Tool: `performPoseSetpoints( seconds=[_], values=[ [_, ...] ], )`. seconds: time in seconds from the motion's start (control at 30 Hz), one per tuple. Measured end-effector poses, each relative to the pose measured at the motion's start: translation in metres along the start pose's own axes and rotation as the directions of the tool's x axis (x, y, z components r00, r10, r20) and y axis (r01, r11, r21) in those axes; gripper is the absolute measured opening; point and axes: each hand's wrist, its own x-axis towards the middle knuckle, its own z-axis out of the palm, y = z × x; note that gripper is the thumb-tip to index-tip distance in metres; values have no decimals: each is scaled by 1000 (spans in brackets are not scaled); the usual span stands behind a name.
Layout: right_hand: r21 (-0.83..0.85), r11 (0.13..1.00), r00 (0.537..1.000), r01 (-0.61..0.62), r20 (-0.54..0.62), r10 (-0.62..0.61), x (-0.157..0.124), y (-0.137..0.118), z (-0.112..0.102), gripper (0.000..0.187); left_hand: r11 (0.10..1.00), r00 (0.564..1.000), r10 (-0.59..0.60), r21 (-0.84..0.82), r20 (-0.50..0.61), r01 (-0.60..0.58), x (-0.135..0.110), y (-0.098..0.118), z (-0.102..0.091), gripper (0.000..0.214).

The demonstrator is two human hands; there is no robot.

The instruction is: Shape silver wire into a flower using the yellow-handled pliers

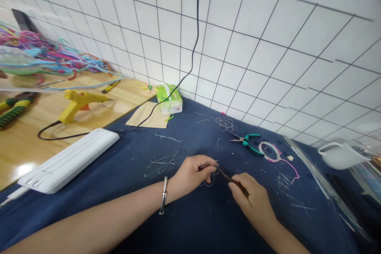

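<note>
My left hand (195,174) is closed in a pinch on a thin bent wire piece (210,182) just above the blue cloth (125,206). A silver bangle (163,195) sits on that wrist. My right hand (251,198) grips a slim dark tool (224,174), whose tip meets the wire at my left fingertips. Loose wire offcuts (162,162) lie on the cloth to the left of my hands. Teal-handled pliers (248,144) rest beyond my right hand.
A white flat case (68,160) lies at left, a yellow glue gun (76,105) on the wooden table behind it. A green tissue pack (169,99), brown paper (147,116), a wire flower (226,124), a tape ring (269,151) and a white cup (341,154) surround me.
</note>
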Motion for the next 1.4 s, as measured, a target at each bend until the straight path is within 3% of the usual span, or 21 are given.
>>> performPoseSetpoints(
  seconds=[0.07,0.17,0.47,0.67,0.8,1.13,1.4],
  values=[
    [87,993,995,-81,69,75,1,-3,0,15,1000,1000,10,2,-5,-10,0,-1,0,18],
    [107,989,992,-98,89,89,2,-4,-1,15,1000,1000,0,-9,4,0,0,0,0,18],
    [-9,992,991,130,-20,-130,2,12,-1,16,977,996,-74,-198,45,82,1,-1,-1,14],
    [140,990,1000,-6,-19,9,7,19,-3,14,966,987,-99,-224,125,125,0,-3,-1,17],
    [169,985,999,-27,47,20,8,19,-4,15,955,975,-90,-262,203,143,-1,-1,-2,18],
    [194,977,993,83,72,-98,10,23,-5,15,847,935,-102,-463,340,261,2,-1,-5,20],
    [129,973,980,191,25,-196,9,23,-4,15,794,895,-165,-482,415,370,2,-3,-5,21]
  ],
)
